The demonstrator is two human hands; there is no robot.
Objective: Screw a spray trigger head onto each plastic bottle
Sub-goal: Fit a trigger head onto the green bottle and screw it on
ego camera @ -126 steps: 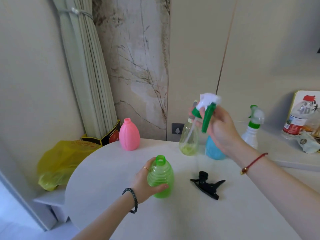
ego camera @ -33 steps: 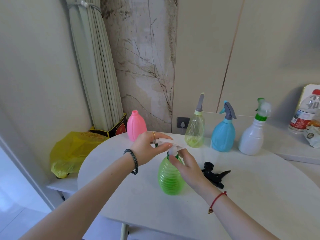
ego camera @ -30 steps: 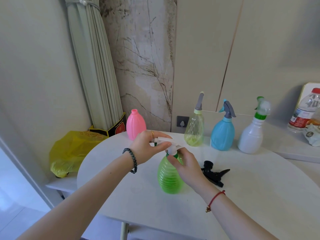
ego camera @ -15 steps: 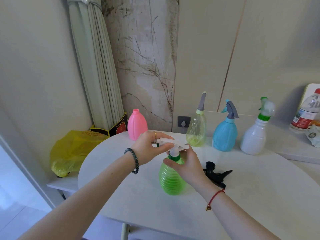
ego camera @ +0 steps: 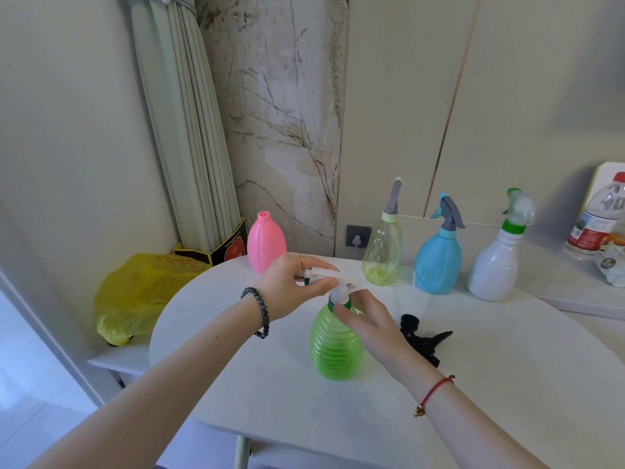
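Observation:
A ribbed green bottle [ego camera: 334, 350] stands upright on the white table [ego camera: 507, 384]. A white-and-green spray trigger head [ego camera: 333, 282] sits on its neck. My left hand [ego camera: 291, 286] grips the head's nozzle end from the left. My right hand [ego camera: 368, 319] wraps its fingers around the collar at the neck. A loose black trigger head [ego camera: 422, 340] lies on the table just right of the bottle. A pink bottle [ego camera: 265, 243] with no head stands at the back left.
Three bottles with heads on stand along the back: a clear yellow-green bottle [ego camera: 382, 252], a blue bottle [ego camera: 439, 258] and a white bottle [ego camera: 495, 262]. A water bottle [ego camera: 598, 218] stands on the ledge at far right. A yellow bag [ego camera: 142, 292] lies left of the table.
Since the earliest frame the trigger head went from my raised right hand onto the green bottle's neck. Over the last second my right fingers have shifted around the collar; my left hand stays on the head.

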